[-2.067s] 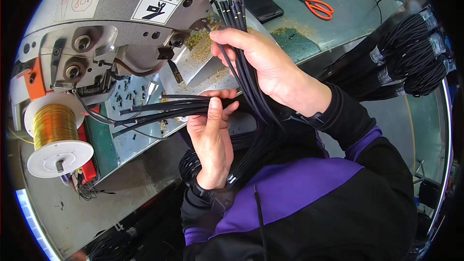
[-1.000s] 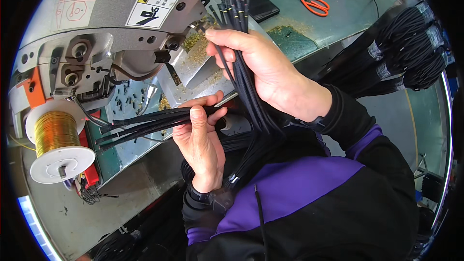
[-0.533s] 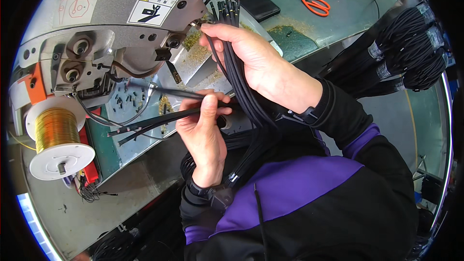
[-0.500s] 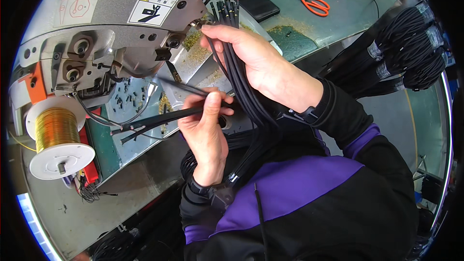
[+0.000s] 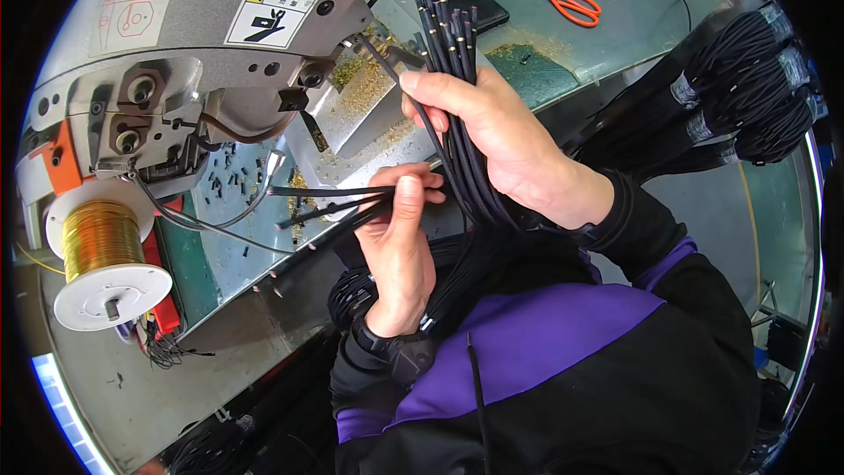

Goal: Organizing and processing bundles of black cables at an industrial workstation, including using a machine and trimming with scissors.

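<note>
My right hand (image 5: 519, 136) is closed round a thick bundle of black cables (image 5: 459, 53), whose ends stand up above the fist, some with small gold-coloured bands. Between its thumb and fingers a single cable (image 5: 380, 57) slants up to the left, its tip at the front of a grey machine head (image 5: 202, 62). Lower and to the left, my left hand (image 5: 400, 246) pinches a few black cables (image 5: 330, 202) that point left over the bench edge. Both sets of cables run down toward my lap, where more black cable lies.
A spool of gold-coloured wire (image 5: 101, 246) sits at the machine's left. Cut black bits (image 5: 230, 180) and gold scraps (image 5: 360, 79) litter the bench. Behind lie a black phone (image 5: 479, 13) and orange-handled scissors (image 5: 576, 7). Tied black cable bundles (image 5: 734, 79) hang at the right.
My right hand has drawn back to the right and slightly down with its bundle. My left hand has shifted right, and its cable ends have come away from the spool.
</note>
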A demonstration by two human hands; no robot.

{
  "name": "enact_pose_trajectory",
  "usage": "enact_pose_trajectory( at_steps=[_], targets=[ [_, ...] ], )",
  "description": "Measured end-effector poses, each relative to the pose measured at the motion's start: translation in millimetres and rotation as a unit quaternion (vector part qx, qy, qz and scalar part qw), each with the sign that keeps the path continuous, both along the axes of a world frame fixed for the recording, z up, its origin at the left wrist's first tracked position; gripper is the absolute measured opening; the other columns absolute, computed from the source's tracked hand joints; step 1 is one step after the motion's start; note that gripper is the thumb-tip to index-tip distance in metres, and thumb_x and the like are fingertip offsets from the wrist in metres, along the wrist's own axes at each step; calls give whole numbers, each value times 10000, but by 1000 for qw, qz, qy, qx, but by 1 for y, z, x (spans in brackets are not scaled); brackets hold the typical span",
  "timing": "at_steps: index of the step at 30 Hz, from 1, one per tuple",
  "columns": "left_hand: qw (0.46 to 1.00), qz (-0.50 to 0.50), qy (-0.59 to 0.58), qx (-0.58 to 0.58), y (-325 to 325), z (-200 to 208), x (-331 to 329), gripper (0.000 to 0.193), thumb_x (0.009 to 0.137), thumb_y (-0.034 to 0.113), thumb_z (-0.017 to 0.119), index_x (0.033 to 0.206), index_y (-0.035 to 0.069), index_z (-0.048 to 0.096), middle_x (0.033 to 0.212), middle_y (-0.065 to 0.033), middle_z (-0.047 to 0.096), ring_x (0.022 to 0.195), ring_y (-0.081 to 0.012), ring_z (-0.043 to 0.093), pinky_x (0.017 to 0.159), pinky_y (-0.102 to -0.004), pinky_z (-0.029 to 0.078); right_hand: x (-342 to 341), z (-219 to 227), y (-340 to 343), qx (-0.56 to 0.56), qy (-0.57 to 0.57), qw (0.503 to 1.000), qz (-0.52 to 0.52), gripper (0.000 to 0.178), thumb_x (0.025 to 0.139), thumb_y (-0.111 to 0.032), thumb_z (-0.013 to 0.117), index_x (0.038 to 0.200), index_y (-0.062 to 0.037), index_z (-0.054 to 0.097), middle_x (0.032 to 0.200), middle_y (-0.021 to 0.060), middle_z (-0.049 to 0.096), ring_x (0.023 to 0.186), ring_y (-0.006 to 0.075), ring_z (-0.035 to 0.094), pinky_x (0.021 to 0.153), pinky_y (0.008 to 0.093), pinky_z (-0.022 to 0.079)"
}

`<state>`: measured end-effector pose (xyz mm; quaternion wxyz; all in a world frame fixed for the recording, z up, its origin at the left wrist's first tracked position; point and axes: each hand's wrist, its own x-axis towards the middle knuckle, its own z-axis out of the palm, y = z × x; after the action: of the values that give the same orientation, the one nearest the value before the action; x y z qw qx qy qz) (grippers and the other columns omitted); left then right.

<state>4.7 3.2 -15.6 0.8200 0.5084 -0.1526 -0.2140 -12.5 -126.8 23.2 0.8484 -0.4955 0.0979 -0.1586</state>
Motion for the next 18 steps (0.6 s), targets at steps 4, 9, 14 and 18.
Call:
enact_pose_trajectory(
  at_steps=[4, 9, 14, 18],
  targets=[
    [998, 20, 27, -60, 1, 9, 3, 215, 852, 168, 509, 925, -32, 544, 809, -87, 554, 758, -154, 528, 680, -251, 416, 9, 0, -5, 108, 42, 993, 36, 167, 790, -201, 569, 745, -41, 553, 649, -11, 508, 587, 36, 436, 551, 176, 353],
    [998, 55, 6, -26, 0, 11, 8, 237, 857, 194, 503, 943, -25, 536, 808, -83, 557, 746, -143, 526, 664, -244, 413, 23, 8, -1, 152, 67, 986, 21, 176, 789, -206, 567, 766, -32, 559, 647, -17, 502, 588, 36, 439, 541, 181, 366],
    [999, 25, 20, 18, 0, 5, 12, 195, 825, 149, 553, 930, -14, 535, 811, -70, 558, 732, -123, 529, 614, -227, 406, 16, 5, -4, 60, 75, 992, 85, 197, 785, -224, 573, 774, -28, 559, 637, -22, 488, 573, 41, 437, 534, 182, 376],
    [999, -25, 9, 44, -2, 1, 10, 169, 810, 130, 575, 906, -2, 531, 794, -61, 553, 697, -118, 522, 591, -221, 399, 4, 6, 2, -25, 39, 994, 104, 197, 781, -230, 580, 746, -37, 559, 627, -20, 489, 580, 38, 425, 537, 180, 361]
  ],
)
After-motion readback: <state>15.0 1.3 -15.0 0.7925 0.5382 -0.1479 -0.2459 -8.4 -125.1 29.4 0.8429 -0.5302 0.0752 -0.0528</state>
